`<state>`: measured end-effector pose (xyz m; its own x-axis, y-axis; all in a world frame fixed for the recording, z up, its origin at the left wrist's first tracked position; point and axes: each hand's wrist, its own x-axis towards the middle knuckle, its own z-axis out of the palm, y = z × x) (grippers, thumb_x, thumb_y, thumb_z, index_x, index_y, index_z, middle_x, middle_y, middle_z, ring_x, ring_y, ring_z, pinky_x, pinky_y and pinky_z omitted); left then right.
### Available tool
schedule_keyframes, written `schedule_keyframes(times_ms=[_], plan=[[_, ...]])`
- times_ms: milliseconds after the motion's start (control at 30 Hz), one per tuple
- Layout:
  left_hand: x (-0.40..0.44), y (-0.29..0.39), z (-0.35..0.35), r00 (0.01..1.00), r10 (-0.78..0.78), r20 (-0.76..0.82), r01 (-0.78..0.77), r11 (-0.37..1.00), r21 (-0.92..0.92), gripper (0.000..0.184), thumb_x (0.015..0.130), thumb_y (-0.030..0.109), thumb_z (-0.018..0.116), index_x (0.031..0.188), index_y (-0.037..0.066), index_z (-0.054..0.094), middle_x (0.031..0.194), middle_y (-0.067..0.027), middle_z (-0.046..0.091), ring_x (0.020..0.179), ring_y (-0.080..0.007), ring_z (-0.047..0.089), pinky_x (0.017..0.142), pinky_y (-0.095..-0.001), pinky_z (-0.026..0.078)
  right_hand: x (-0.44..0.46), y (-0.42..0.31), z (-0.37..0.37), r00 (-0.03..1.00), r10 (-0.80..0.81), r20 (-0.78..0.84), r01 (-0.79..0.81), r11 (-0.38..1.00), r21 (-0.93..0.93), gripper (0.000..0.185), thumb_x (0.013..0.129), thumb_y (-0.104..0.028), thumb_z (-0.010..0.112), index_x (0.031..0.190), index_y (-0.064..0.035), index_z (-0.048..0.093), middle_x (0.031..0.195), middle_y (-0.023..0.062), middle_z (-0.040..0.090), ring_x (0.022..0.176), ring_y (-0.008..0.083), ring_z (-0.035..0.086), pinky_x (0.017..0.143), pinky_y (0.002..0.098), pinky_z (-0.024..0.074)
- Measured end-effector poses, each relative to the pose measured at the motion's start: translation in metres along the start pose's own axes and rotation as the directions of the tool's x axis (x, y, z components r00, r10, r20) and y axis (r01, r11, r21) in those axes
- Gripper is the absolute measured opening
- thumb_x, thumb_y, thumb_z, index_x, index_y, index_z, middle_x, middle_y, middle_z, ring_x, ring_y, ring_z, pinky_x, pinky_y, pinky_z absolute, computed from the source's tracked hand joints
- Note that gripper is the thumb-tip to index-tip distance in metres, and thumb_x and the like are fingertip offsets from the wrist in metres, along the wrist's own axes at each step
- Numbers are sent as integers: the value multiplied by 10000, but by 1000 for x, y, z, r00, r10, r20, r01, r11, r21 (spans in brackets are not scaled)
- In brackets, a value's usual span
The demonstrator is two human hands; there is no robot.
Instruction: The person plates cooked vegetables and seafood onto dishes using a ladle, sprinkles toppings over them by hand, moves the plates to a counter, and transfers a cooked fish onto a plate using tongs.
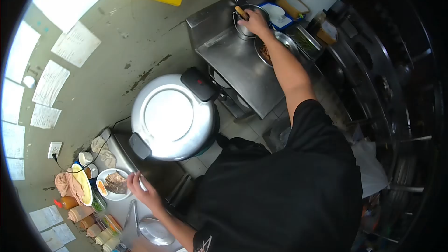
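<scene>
My right hand (254, 22) reaches over a steel pot (246, 31) and is closed around a wooden handle (240, 12); the utensil's lower end is hidden. Beside that pot, under my forearm, a metal bowl (291, 46) contains brown pieces of food. At the lower left, my left hand (143, 193), slightly blurred, has its fingers apart at the edge of a white plate (113, 198). A slab of what looks like cooked meat (115, 183) lies on this plate, with a small orange-and-white item (101, 187) beside it. Whether my fingertips touch the rim, I cannot tell.
A large lidded silver cooker (169, 114) stands between my arms. Metal tongs (136, 217), an oval metal dish (156, 231) and several sauce bottles (80, 213) crowd the left counter. A power cord (99, 159) runs along the wall. Food trays (304, 38) line the steel table (247, 81).
</scene>
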<state>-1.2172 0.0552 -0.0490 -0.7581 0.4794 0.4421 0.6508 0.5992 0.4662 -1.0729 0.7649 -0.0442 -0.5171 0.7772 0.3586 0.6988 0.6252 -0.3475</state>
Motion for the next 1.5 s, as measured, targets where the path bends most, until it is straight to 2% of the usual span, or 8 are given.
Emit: schedule_keyframes(times_ms=[133, 433, 467, 533, 700, 833, 1133, 1500], plan=[[18, 41, 24, 985, -80, 151, 105, 980, -169, 200, 947, -25, 561, 1131, -4, 637, 1246, -172, 540, 1173, -329, 545, 992, -400, 468, 43, 25, -45, 964, -187, -191, 203, 977, 68, 349, 904, -382, 659, 959, -43, 716, 998, 223, 672, 994, 409, 633, 866, 495, 505], [14, 72, 29, 967, -128, 221, 158, 980, -121, 189, 929, -49, 566, 1082, -1, 667, 1194, -176, 620, 1127, -336, 599, 979, -390, 477, -6, -35, -217, 887, -249, -389, 243, 968, -65, 399, 1046, -378, 435, 1251, -140, 681, 836, 38, 627, 765, 127, 587, 728, 300, 484], [12, 66, 35, 972, -108, 207, 139, 980, -140, 183, 923, -40, 582, 1082, -1, 662, 1200, -172, 627, 1118, -339, 605, 968, -400, 481, -19, -67, -211, 923, 199, -328, -49, 909, 414, 396, 1045, -325, 432, 1283, -92, 648, 844, 60, 619, 805, 141, 604, 745, 292, 494], [14, 73, 35, 961, -145, 237, 172, 980, -96, 203, 880, -9, 625, 1082, 0, 635, 1122, -187, 631, 1053, -368, 612, 917, -414, 498, -16, -29, -167, 983, 109, -145, 71, 501, 862, 393, 1052, -281, 456, 1277, 8, 601, 884, 84, 623, 802, 155, 601, 767, 280, 483], [3, 79, 38, 828, -285, 483, 442, 862, -249, 238, 974, 165, 589, 1153, 18, 645, 942, -138, 659, 897, -276, 644, 815, -370, 508, -136, -150, -47, 767, -383, 515, -584, -85, 807, 275, 1016, -220, 500, 1177, -9, 572, 862, 132, 676, 786, 182, 634, 715, 285, 500], [-26, 47, 39, 745, -382, 548, 626, 115, -771, 422, 1078, 351, 450, 1294, 9, 571, 899, -53, 632, 785, -114, 573, 732, -252, 466, -257, -247, -16, 317, -686, 655, -885, 34, 463, 273, 954, -96, 590, 1187, -30, 463, 960, 213, 683, 830, 271, 695, 660, 310, 549], [-65, -52, -6, 660, -550, 512, 585, -52, -810, 400, 1079, 386, 432, 997, 28, 593, 766, -35, 568, 687, -95, 502, 647, -244, 423, -374, -382, 0, -242, -641, 728, -712, 627, 315, 443, 1013, -116, 552, 1409, -6, 384, 1087, 151, 687, 1009, 200, 677, 837, 318, 532], [-48, -174, -58, 662, -524, 536, 704, 190, -684, 342, 1075, 307, 472, 1085, 29, 670, 810, 10, 584, 727, -70, 493, 673, -218, 411, -417, -545, 66, 48, -497, 867, -352, 804, 480, 169, 1028, -175, 508, 1009, -25, 583, 788, 28, 646, 661, 112, 603, 599, 290, 489]])
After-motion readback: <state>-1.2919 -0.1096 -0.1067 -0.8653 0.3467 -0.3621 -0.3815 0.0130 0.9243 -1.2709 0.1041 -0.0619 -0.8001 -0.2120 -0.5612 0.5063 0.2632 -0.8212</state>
